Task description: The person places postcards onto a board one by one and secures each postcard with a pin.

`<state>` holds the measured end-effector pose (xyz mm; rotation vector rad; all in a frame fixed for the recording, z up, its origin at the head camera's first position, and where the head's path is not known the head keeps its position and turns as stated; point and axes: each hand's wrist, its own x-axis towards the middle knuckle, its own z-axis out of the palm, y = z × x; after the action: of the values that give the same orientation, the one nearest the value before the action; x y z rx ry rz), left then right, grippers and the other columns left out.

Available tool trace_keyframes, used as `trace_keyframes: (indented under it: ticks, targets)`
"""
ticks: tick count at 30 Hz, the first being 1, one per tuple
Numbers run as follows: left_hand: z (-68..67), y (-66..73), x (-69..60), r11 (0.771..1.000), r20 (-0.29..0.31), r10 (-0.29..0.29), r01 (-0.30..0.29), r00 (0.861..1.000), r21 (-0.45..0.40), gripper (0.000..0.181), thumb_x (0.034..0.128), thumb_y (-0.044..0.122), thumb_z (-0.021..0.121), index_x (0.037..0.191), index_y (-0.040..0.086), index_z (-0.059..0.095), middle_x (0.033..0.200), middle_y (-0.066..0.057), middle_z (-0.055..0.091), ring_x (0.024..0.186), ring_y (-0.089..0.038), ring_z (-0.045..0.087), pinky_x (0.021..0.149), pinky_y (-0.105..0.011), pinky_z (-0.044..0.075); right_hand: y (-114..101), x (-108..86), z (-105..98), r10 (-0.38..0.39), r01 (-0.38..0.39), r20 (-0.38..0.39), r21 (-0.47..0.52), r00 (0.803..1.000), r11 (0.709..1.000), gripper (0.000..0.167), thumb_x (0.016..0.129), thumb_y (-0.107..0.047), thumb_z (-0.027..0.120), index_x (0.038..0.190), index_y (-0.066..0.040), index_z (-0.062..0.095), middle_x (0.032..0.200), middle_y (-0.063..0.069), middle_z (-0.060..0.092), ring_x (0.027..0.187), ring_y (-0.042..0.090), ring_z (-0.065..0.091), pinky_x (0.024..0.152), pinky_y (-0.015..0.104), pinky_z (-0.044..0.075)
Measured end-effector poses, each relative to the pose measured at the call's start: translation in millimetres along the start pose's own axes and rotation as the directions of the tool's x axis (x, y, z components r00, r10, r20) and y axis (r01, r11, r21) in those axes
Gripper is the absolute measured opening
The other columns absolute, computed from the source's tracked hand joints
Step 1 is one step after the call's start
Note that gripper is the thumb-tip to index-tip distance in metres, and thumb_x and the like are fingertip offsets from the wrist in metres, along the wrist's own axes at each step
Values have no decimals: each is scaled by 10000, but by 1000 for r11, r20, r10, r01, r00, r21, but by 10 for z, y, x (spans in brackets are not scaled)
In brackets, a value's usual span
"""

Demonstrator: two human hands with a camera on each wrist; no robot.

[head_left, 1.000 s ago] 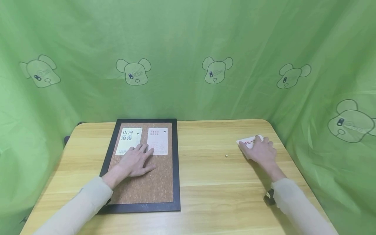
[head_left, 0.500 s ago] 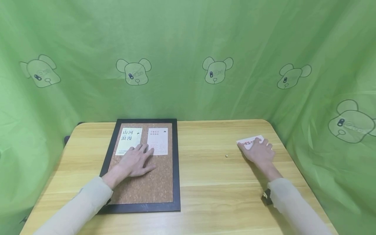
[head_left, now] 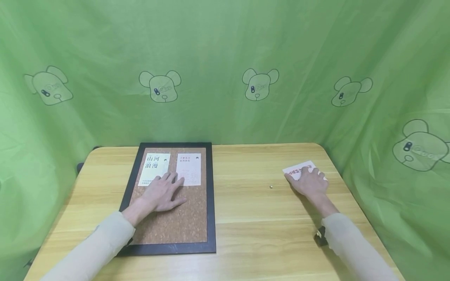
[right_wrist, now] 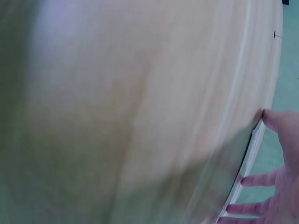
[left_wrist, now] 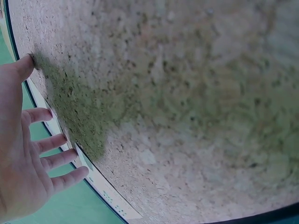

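Red-lettered card [head_left: 298,170] and right hand [head_left: 309,182] have shifted slightly leftward since a second ago, and more of the card's printed face shows. My left hand [head_left: 161,196] is unchanged.

Nearest, at the bottom corners of the frame, are my pale sleeves [head_left: 95,242]. Left of centre, the black-framed cork board [head_left: 175,248] lies flat on the table [head_left: 260,234]. My left hand rests on it, fingers spread and holding nothing, tips over the lower part of the two cards there.

Centre right, well apart from the board, my right hand covers the near part of the red-lettered card, thumb at its left edge, other fingers over its face and right side. Whether I pinch it or merely press it, I cannot tell. I judge this the governing relation: card directly under the right hand, which is much the nearer, board across to the left. Its lettered edge slants up to the right; its long axis probably runs back under my palm, but that end is hidden.

Between board and card lies a small shiny pin-like piece [head_left: 271,187].

Farther up, the dark-lettered card [head_left: 154,167] and pink-lettered card [head_left: 189,165] lie side by side, upright to the board's frame. Beyond hangs the green curtain [head_left: 214,121].
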<state>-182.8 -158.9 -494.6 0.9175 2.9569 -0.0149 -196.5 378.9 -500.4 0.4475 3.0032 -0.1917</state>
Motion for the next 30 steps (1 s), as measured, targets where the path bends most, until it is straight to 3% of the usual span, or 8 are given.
trace_keyframes:
  ticks: [12,17,23,30]
  targets:
    - [-24,5,9,1000,10,3,-3,1000,-7,792,980,682,553,1536,117,536,1536,-257,541,1408,-471,552,1062,-626,542,130,26,-64,-135,133,60,28,989,991,1036,952,-785,495,1565,40,364,1384,462,439,1235,654,459,921,769,457]
    - [-34,7,10,1000,3,4,-4,1000,-8,789,977,674,567,1527,109,543,1529,-259,544,1399,-478,556,1056,-634,542,190,46,-95,-215,215,73,19,974,977,1005,972,-740,514,1598,29,348,1500,460,377,1296,662,420,967,788,419]
    - [-22,4,8,1000,9,-3,3,1000,-10,790,984,676,550,1539,114,532,1543,-258,535,1413,-475,546,1072,-635,534,262,73,-107,-284,282,64,39,957,959,961,976,-695,567,1592,19,382,1517,431,384,1270,607,450,924,738,449]
    - [-13,14,-1,1000,4,5,-5,1000,-6,769,985,653,568,1525,106,544,1517,-261,552,1392,-472,562,1048,-625,548,317,45,-114,-380,378,59,43,923,925,900,967,-648,623,1566,0,446,1539,398,415,1330,638,447,997,791,428]
